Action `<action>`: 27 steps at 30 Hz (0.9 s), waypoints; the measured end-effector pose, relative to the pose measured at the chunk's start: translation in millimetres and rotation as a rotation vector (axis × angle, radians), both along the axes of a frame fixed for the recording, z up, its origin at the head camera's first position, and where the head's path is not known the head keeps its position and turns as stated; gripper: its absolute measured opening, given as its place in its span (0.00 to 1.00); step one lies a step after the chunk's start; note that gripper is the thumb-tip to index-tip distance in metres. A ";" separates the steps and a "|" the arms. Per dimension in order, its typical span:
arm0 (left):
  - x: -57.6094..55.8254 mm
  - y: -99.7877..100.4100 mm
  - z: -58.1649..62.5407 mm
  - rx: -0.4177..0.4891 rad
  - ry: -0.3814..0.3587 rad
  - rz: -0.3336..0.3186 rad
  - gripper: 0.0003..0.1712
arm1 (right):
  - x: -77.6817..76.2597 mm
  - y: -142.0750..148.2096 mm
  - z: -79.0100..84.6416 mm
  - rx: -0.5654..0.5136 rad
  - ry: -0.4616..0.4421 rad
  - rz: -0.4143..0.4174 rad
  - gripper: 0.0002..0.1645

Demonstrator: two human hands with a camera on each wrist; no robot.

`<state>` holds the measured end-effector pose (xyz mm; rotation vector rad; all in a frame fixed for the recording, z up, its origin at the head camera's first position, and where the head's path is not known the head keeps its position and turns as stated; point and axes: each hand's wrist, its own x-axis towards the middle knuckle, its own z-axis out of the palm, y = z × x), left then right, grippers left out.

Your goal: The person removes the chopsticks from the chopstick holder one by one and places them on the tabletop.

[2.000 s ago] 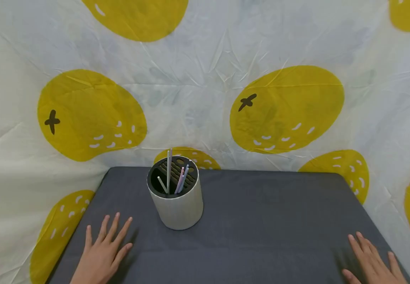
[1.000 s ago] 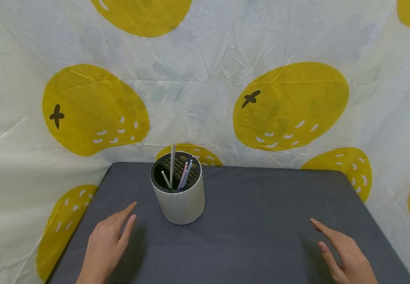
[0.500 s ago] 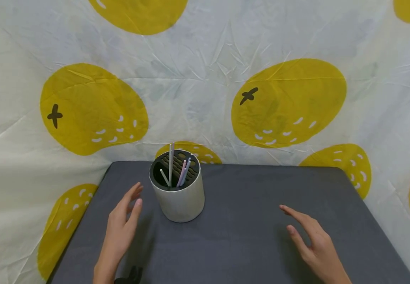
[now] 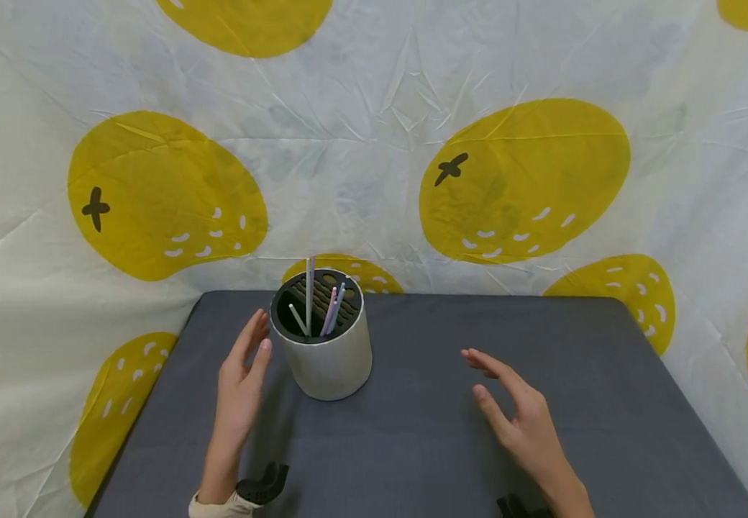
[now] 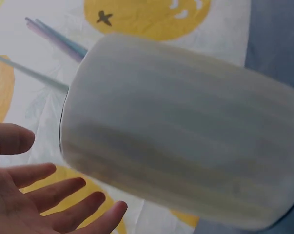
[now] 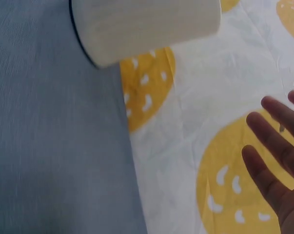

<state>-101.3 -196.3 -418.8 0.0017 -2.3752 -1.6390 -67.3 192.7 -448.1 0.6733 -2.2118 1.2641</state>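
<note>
A round white holder (image 4: 329, 370) with a black slotted top stands upright on the dark table. Several thin pastel sticks (image 4: 309, 295) poke out of its top; whether they are straws I cannot tell. My left hand (image 4: 241, 388) is close to the holder's left side, apart from it, fingers extended and thumb spread. In the left wrist view the holder (image 5: 181, 131) fills the middle, beyond the left hand's (image 5: 44, 200) fingertips. My right hand (image 4: 523, 417) hovers well to the holder's right, fingers forward, holding nothing. The right wrist view shows the spread fingers (image 6: 271, 139) and the holder's (image 6: 147, 29) lower part.
Dark grey cloth covers the table (image 4: 542, 338). Behind and beside it hangs a white curtain (image 4: 348, 187) printed with yellow fruit shapes. A black wrist strap (image 4: 264, 483) shows at the left forearm, another black piece (image 4: 519, 507) by the right one.
Both hands have lifted from the table's sides and come inward and forward, the left up beside the holder, the right leftward toward it. The holder has stayed in place.
</note>
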 end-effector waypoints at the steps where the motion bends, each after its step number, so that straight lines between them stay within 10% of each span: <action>1: -1.9 2.4 0.0 0.016 0.000 -0.003 0.31 | -1.4 -3.7 0.5 -0.001 -0.021 -0.004 0.35; 27: -27.8 18.8 -10.2 0.155 0.007 0.085 0.32 | -34.1 -79.2 14.7 -0.003 -0.168 0.140 0.32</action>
